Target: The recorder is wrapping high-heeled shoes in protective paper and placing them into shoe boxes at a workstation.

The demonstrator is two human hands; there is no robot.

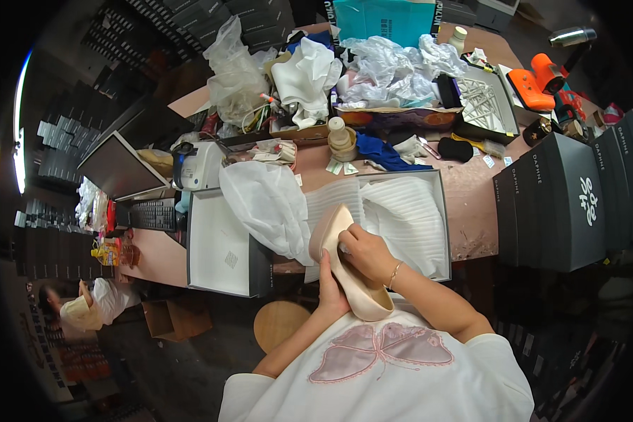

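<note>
A pale beige pump (pixel 356 287) is held up in front of my chest, over the near edge of the table. My left hand (pixel 330 290) is closed around it from the left, by its middle. Bent over the shoe from the right, my right hand (pixel 367 253) has its fingertips down at the opening, where they are partly hidden. Beyond the shoe lies an open grey shoe box (pixel 443 232) lined with white foam sheet (pixel 404 214). To the left are a crumpled white bag (pixel 267 204) and the box's lid (pixel 214 250), lying inside up.
Dark grey shoe boxes (pixel 552 204) stand stacked at the right. A monitor (pixel 123 165), keyboard (pixel 155 214) and label printer (pixel 200 165) are at the left. Bins of crumpled plastic (pixel 394 70) line the back. A round stool (pixel 281 325) is below; another person (pixel 95 306) is at far left.
</note>
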